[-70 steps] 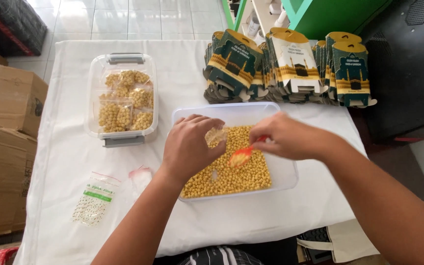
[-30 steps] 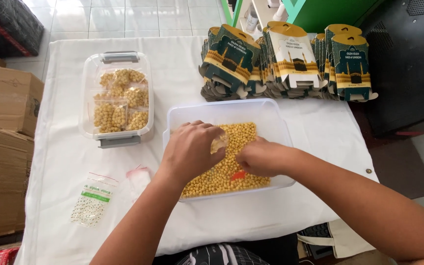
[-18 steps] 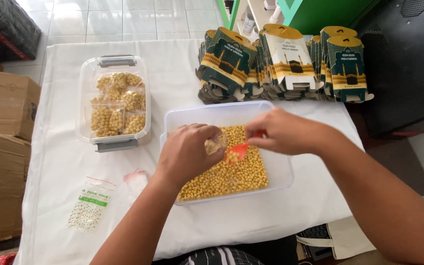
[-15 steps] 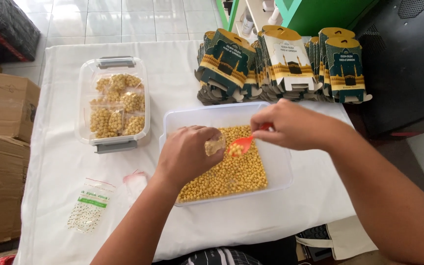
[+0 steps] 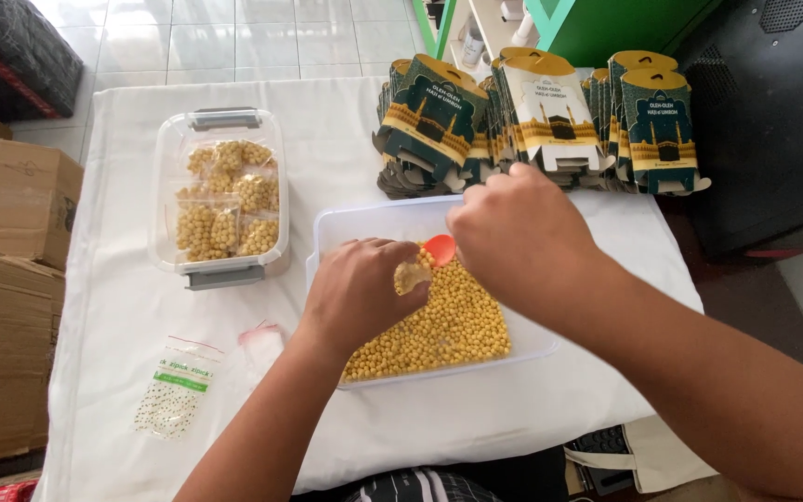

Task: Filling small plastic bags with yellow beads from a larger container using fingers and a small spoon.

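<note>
Hovering over a clear plastic tub [image 5: 327, 232] of yellow chickpeas [image 5: 443, 321], both hands are seen meeting near the tub's middle. A small clear bag [image 5: 411, 275] is pinched in the left hand [image 5: 360, 293], whose fingers are curled closed around it, the bag's mouth turned toward the right hand. An orange scoop [image 5: 440, 248] is gripped in the right hand [image 5: 518, 237], fingers closed on its handle, which is hidden; the scoop's bowl is held just beside the bag, right at its opening, above the chickpeas. Whether scoop and bag touch cannot be told.

Beyond the right hand, a row of printed green and cream cardboard sleeves [image 5: 532, 121] is stood along the far side of the white-covered tabletop [image 5: 123, 307]. To the outer side of the left hand, well apart, a lidded clear container [image 5: 220, 200] packed with filled bags of chickpeas is placed. Nearer the person on that same side, a stack of empty zip bags [image 5: 174, 386] is laid flat, with one loose bag [image 5: 257, 339] between it and the left forearm. Brown cardboard boxes [image 5: 11, 279] are stacked past the tabletop's edge.
</note>
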